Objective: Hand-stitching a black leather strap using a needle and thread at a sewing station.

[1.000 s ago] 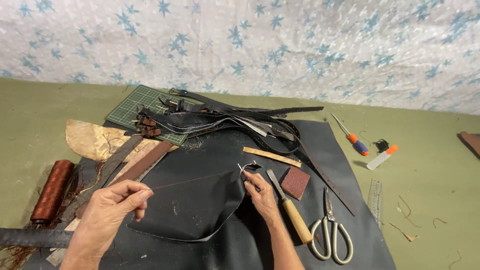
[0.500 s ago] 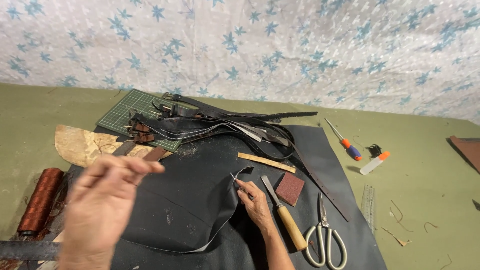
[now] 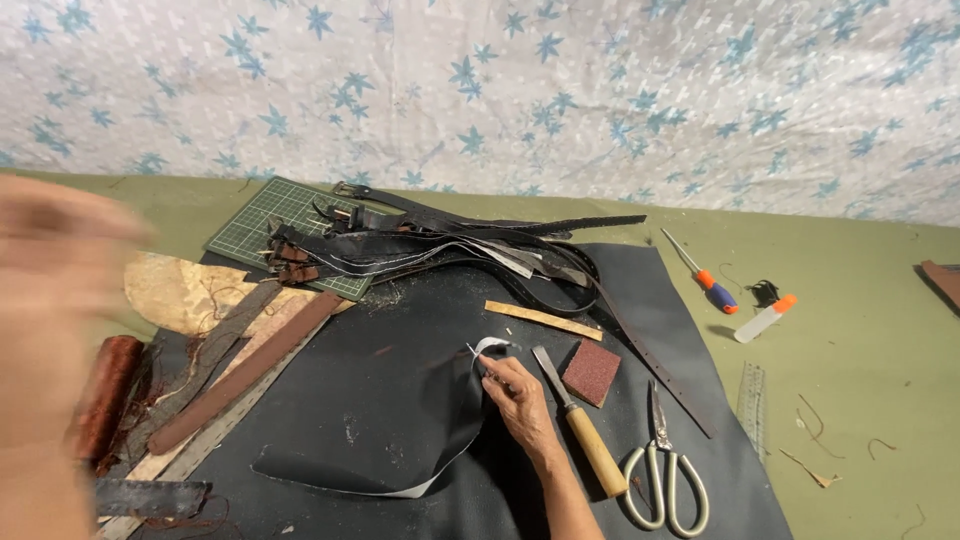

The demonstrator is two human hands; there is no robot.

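Up comes my left hand point(image 3: 55, 330), lifted close to the camera since a moment ago, when it hovered lower over the black leather; now it is a big blur at the left edge, and whether its fingers are open or closed I cannot tell. Over on the other side, my right hand point(image 3: 520, 405) has hardly shifted: it sits on the black leather piece point(image 3: 385, 420), fingertips pinched narrow on its upper corner, where the pale underside curls up.

That leather piece lies on the dark mat point(image 3: 640, 290), its curved lower edge showing a thin white line. Just right of the leather piece, touching nothing of my hand that I can see, lies the wooden-handled tool point(image 3: 580, 425), blade pointing up towards the pale wooden stick point(image 3: 543, 320). Beyond the tool sits a small reddish-brown block point(image 3: 592, 372), then the scissors point(image 3: 665, 470), blades closed and pointing away from me.

Above the leather piece, a heap of black straps point(image 3: 440, 245) sprawls across the green cutting mat point(image 3: 265, 220). Left of the leather piece run a long brown strap point(image 3: 245, 372) and a metal ruler point(image 3: 190, 455), with a reddish spool of thread point(image 3: 105, 395) further out. Well to the right of the leather piece, off the mat, lie a screwdriver point(image 3: 700, 272) and a small white tube with an orange cap point(image 3: 764, 318).
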